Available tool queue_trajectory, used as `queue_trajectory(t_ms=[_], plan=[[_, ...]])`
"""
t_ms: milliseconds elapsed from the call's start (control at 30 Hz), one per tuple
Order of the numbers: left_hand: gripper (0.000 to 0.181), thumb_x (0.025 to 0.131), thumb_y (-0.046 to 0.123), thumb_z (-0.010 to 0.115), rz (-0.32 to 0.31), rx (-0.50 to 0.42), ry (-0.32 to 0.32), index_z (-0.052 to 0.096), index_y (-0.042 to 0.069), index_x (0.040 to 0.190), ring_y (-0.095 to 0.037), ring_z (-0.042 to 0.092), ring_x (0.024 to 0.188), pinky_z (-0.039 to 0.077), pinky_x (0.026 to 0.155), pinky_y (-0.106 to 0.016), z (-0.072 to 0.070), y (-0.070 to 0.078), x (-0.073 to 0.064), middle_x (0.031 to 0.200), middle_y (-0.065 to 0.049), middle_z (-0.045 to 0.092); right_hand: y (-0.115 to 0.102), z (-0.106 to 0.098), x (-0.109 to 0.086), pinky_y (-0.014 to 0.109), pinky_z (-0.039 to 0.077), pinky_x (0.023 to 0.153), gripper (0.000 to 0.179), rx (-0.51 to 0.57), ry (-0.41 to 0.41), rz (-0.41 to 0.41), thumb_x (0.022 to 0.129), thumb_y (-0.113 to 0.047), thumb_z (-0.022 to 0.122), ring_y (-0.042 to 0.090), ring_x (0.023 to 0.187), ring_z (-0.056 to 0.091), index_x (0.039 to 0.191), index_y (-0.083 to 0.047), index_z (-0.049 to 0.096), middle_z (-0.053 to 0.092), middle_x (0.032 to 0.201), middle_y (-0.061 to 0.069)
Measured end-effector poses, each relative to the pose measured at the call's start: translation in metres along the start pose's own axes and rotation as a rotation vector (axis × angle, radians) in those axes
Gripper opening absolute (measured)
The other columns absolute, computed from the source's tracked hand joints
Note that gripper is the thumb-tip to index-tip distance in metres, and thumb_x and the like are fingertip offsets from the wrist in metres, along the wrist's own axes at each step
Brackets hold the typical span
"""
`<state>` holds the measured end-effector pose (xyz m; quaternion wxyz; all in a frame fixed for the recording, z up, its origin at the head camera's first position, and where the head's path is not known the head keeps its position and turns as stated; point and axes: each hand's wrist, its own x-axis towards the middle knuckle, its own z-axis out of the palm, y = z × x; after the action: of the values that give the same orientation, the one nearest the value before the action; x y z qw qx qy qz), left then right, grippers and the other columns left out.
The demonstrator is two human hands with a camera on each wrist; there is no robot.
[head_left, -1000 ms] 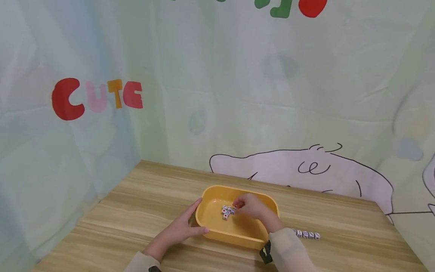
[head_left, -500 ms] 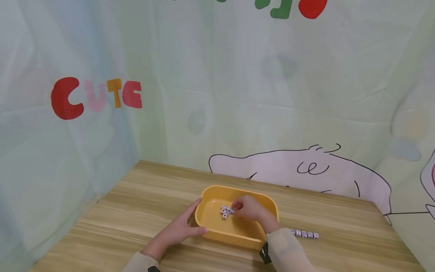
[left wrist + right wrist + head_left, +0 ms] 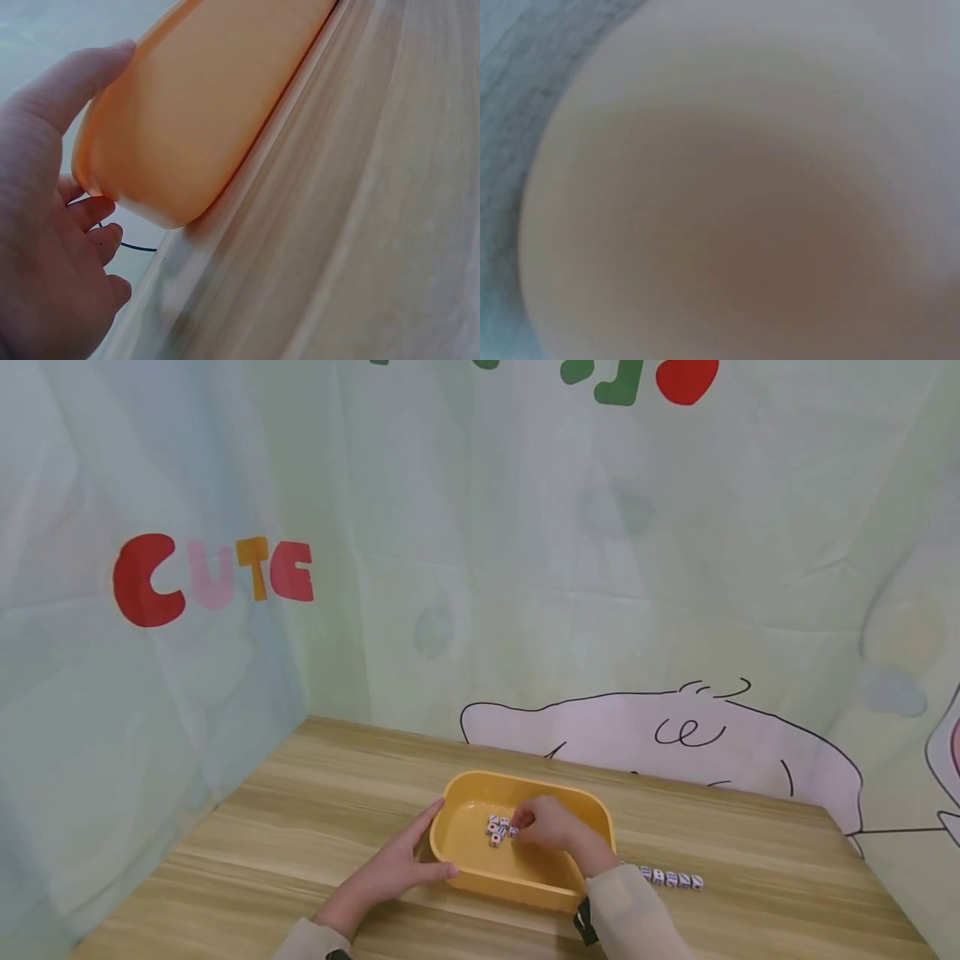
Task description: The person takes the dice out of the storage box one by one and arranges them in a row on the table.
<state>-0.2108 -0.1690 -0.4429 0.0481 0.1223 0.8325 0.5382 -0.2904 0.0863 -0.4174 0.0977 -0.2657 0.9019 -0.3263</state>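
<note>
Across the right wrist view: blurred into a pale brown surface, too soft to identify, bordered at left by mottled grey.

Right hand: lowered into the tray from its right side, curled at the fingers beside the loose dice; impossible to tell whether pinching one or only touching it.

Right sleeve: pale, cut off by the bottom edge of the head view; masking the tray's near right corner and the left end of the dice row.

Black band: only partly visible at the right cuff, unclear in kind.

Loose dice: white, cube-shaped, marked with blue pips and, on two faces, one large red pip; mostly too small to read.

Their place: clustered on the tray floor, left of the right fingertips, close together.

Tray: orange-yellow, round-cornered, low-walled; flat on the wooden table; holding about six visible dice, partly screened beneath the right hand.

Left hand: clamped around the tray's left end, thumb at the near wall, fingers toward the far side; apart from the right hand.

Dice row: lined up on the table, right of the tray, with at least five showing.
</note>
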Motion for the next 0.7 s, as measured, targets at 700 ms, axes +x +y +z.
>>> queue_trajectory(t_ms=[700], plan=[[0.1,0.076,0.031,0.082,-0.009,-0.009,0.0,0.022,0.012,0.154,-0.041,0.015,0.145,0.01,0.114,-0.062,0.0005,0.0,0.0006,0.158,-0.018,0.021,-0.0041,-0.001,-0.0025,0.025,0.046,0.06,0.012,0.031,-0.058,0.139,0.08,-0.005,0.075,0.015,0.068,0.052,0.087,-0.002,0.066,0.058,0.076,0.002]])
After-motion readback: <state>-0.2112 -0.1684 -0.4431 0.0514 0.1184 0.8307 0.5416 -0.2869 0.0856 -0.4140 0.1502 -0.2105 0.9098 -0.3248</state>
